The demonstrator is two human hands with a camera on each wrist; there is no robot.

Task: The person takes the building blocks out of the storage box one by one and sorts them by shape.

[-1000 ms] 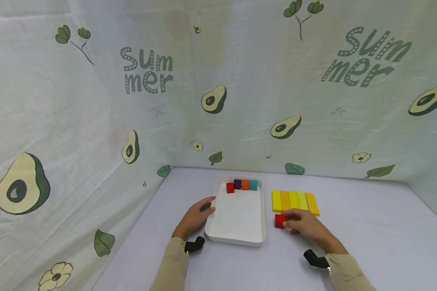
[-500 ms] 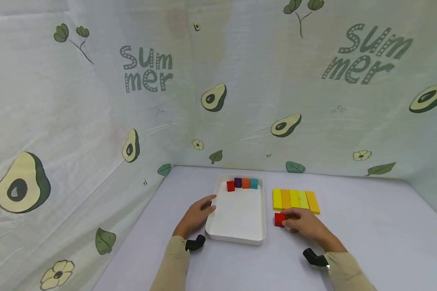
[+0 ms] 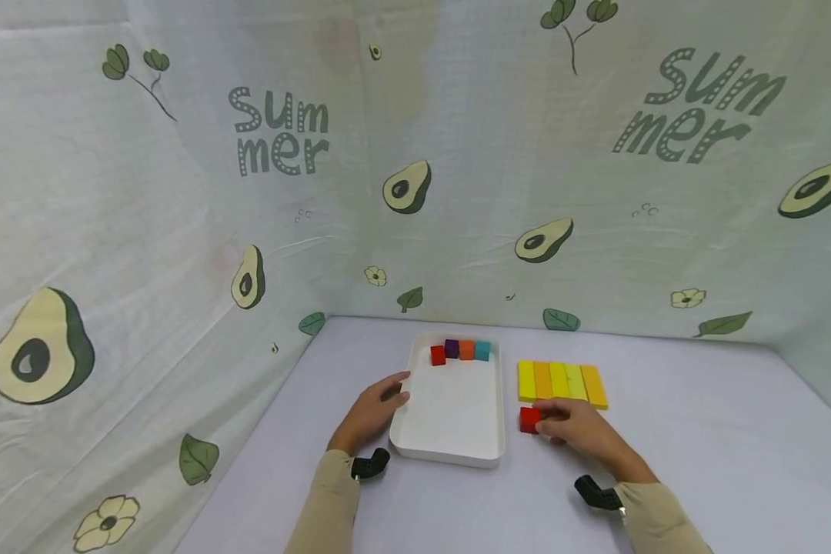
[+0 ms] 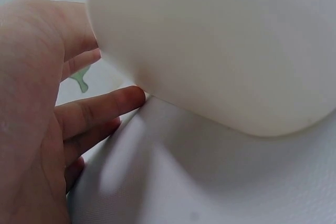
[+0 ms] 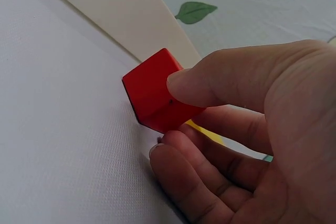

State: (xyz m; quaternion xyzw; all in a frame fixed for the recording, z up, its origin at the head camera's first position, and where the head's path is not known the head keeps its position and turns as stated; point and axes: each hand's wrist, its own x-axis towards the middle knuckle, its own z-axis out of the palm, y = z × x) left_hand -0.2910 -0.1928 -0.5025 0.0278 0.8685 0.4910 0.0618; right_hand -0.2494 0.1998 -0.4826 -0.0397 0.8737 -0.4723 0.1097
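My right hand pinches a red cube between thumb and fingers, just right of the white tray and in front of a row of yellow and orange bars. In the right wrist view the red cube is tilted, low over the table, with the thumb on its top face. My left hand rests against the tray's left edge, its fingers straight along the tray wall. Red, purple, orange and teal cubes line the tray's far end.
Avocado-print cloth walls close in the pale table at the back and on both sides. The near part of the tray floor is bare. Open table surface lies to the right of the bars and in front of the tray.
My right hand with the red cube has shifted very slightly left. The left hand and the tray have stayed where they were.
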